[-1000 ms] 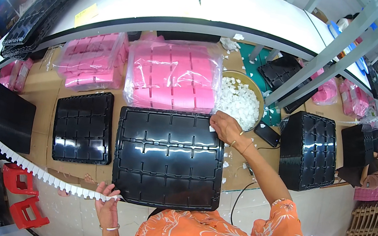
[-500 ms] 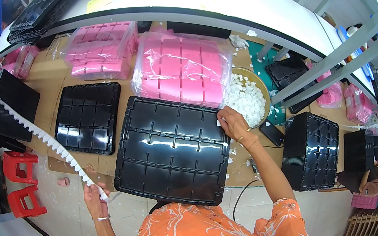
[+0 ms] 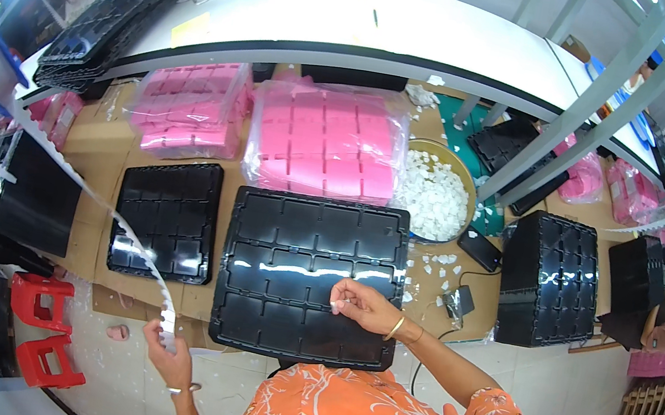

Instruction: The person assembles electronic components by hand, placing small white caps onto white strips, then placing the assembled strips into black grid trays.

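My left hand is closed on the end of a long white strip with a toothed edge, which curves up and away to the far left. A large black compartment tray, on top of others or alone I cannot tell, lies in front of my body. Over its right half is my right hand, thumb and fingers pinched together. A small white piece shows at those fingertips, partly hidden.
Left of the tray lies a smaller-looking black tray; right stands a tall tray stack. Beyond are bagged pink trays, a round bowl of white scraps and a phone. A white shelf with metal posts crosses behind.
My right hand has moved from the tray's far right corner toward me, over its nearer part. My left hand has dropped slightly, and the strip now hangs more steeply near it.
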A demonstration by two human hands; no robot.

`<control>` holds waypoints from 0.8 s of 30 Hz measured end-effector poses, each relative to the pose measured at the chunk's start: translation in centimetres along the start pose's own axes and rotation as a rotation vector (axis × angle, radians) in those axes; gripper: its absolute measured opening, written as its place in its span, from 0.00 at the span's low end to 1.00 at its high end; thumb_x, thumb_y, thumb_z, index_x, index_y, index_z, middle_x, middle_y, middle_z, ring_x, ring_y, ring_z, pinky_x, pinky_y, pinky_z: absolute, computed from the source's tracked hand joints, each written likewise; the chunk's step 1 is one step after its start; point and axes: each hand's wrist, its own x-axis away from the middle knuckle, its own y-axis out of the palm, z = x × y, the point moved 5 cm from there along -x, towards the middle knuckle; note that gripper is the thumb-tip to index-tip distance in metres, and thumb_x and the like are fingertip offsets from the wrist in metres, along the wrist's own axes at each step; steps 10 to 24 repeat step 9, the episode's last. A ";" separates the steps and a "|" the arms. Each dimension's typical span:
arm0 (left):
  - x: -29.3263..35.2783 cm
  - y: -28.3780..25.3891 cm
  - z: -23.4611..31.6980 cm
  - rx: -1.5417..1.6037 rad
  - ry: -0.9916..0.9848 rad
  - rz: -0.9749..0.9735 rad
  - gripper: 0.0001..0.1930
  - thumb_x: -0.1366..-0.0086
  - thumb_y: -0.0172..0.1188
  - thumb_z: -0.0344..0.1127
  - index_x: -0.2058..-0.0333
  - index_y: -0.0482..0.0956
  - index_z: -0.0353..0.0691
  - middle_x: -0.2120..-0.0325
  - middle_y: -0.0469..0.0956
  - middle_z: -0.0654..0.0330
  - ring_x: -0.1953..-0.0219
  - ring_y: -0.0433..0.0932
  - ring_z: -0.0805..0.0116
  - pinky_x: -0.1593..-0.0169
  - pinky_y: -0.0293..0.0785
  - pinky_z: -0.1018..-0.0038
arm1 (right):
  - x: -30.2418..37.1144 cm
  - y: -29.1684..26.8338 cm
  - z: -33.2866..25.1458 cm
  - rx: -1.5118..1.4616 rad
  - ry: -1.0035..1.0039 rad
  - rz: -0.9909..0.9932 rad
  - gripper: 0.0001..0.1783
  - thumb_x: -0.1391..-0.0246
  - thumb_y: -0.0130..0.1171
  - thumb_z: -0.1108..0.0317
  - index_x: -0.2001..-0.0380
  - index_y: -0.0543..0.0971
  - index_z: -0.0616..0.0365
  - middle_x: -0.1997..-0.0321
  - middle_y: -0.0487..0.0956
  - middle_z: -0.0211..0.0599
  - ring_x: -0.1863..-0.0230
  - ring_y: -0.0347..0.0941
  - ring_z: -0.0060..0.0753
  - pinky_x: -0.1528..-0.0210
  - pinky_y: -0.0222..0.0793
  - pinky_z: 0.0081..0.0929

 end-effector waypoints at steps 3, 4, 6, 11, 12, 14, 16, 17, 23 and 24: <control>-0.4 0.3 -0.8 -0.140 0.014 0.066 0.12 0.36 0.54 0.28 0.54 0.75 0.34 0.65 0.73 0.52 0.61 0.73 0.62 0.56 0.70 0.70 | -1.1 1.7 -0.5 -0.141 0.253 -0.064 0.08 0.32 0.47 0.64 0.59 0.72 0.56 0.66 0.72 0.25 0.68 0.62 0.13 0.66 0.61 0.14; -0.6 1.0 -1.2 -0.100 0.084 0.025 0.13 0.32 0.51 0.32 0.52 0.75 0.34 0.64 0.75 0.52 0.57 0.74 0.61 0.53 0.70 0.70 | -1.6 2.6 0.1 -0.267 0.288 -0.096 0.11 0.30 0.45 0.61 0.58 0.72 0.56 0.65 0.71 0.25 0.70 0.58 0.12 0.68 0.58 0.12; -0.5 1.6 -1.7 0.055 0.033 -0.118 0.16 0.27 0.46 0.38 0.50 0.76 0.34 0.58 0.77 0.53 0.50 0.74 0.59 0.46 0.68 0.68 | -2.3 4.5 0.4 -0.427 0.291 -0.153 0.12 0.30 0.45 0.59 0.59 0.72 0.56 0.65 0.70 0.26 0.70 0.57 0.12 0.70 0.57 0.13; 0.9 1.6 -2.2 0.530 -0.407 -0.297 0.23 0.24 0.41 0.46 0.46 0.75 0.34 0.43 0.73 0.54 0.40 0.69 0.56 0.36 0.61 0.61 | -3.6 7.4 0.7 -0.594 0.328 -0.249 0.16 0.30 0.44 0.53 0.60 0.72 0.54 0.65 0.68 0.26 0.72 0.53 0.14 0.72 0.54 0.14; 0.9 1.6 -2.2 0.530 -0.407 -0.297 0.23 0.24 0.41 0.46 0.46 0.75 0.34 0.43 0.73 0.54 0.40 0.69 0.56 0.36 0.61 0.61 | -3.6 7.4 0.7 -0.594 0.328 -0.249 0.16 0.30 0.44 0.53 0.60 0.72 0.54 0.65 0.68 0.26 0.72 0.53 0.14 0.72 0.54 0.14; 0.9 1.6 -2.2 0.530 -0.407 -0.297 0.23 0.24 0.41 0.46 0.46 0.75 0.34 0.43 0.73 0.54 0.40 0.69 0.56 0.36 0.61 0.61 | -3.6 7.4 0.7 -0.594 0.328 -0.249 0.16 0.30 0.44 0.53 0.60 0.72 0.54 0.65 0.68 0.26 0.72 0.53 0.14 0.72 0.54 0.14; 0.9 1.6 -2.2 0.530 -0.407 -0.297 0.23 0.24 0.41 0.46 0.46 0.75 0.34 0.43 0.73 0.54 0.40 0.69 0.56 0.36 0.61 0.61 | -3.6 7.4 0.7 -0.594 0.328 -0.249 0.16 0.30 0.44 0.53 0.60 0.72 0.54 0.65 0.68 0.26 0.72 0.53 0.14 0.72 0.54 0.14; 0.9 1.6 -2.2 0.530 -0.407 -0.297 0.23 0.24 0.41 0.46 0.46 0.75 0.34 0.43 0.73 0.54 0.40 0.69 0.56 0.36 0.61 0.61 | -3.6 7.4 0.7 -0.594 0.328 -0.249 0.16 0.30 0.44 0.53 0.60 0.72 0.54 0.65 0.68 0.26 0.72 0.53 0.14 0.72 0.54 0.14; 0.9 1.6 -2.2 0.530 -0.407 -0.297 0.23 0.24 0.41 0.46 0.46 0.75 0.34 0.43 0.73 0.54 0.40 0.69 0.56 0.36 0.61 0.61 | -3.6 7.4 0.7 -0.594 0.328 -0.249 0.16 0.30 0.44 0.53 0.60 0.72 0.54 0.65 0.68 0.26 0.72 0.53 0.14 0.72 0.54 0.14; 0.9 1.6 -2.2 0.530 -0.407 -0.297 0.23 0.24 0.41 0.46 0.46 0.75 0.34 0.43 0.73 0.54 0.40 0.69 0.56 0.36 0.61 0.61 | -3.6 7.4 0.7 -0.594 0.328 -0.249 0.16 0.30 0.44 0.53 0.60 0.72 0.54 0.65 0.68 0.26 0.72 0.53 0.14 0.72 0.54 0.14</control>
